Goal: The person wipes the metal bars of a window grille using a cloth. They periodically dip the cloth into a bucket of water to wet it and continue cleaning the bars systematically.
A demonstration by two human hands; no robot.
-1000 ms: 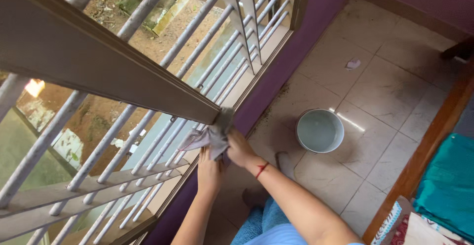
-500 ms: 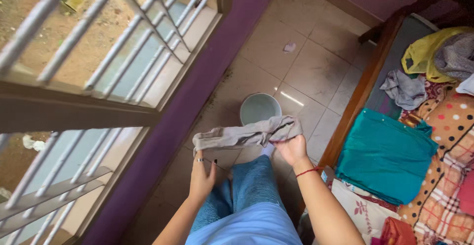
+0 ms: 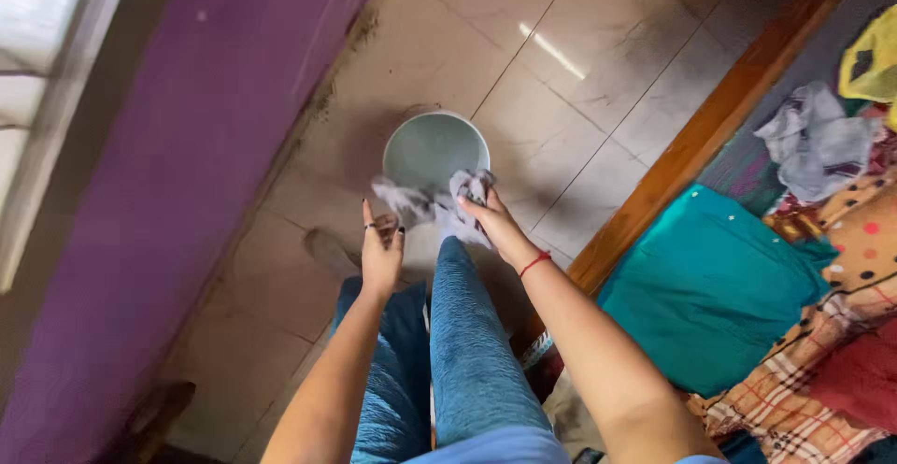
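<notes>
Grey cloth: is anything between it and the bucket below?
Nothing visible. Both the left hand and right hand hold the grey cloth directly over the near rim of the pale bucket, whose open top is unobstructed.

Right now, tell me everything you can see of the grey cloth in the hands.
The grey cloth is a thin, soft-looking rag, crumpled and bunched, stretched loosely between both hands. The left hand pinches its left end; the right hand has a grip on the bulkier right end. It hangs just above the near rim of the round pale bucket on the tiled floor. Whether it is wet cannot be told.
</notes>
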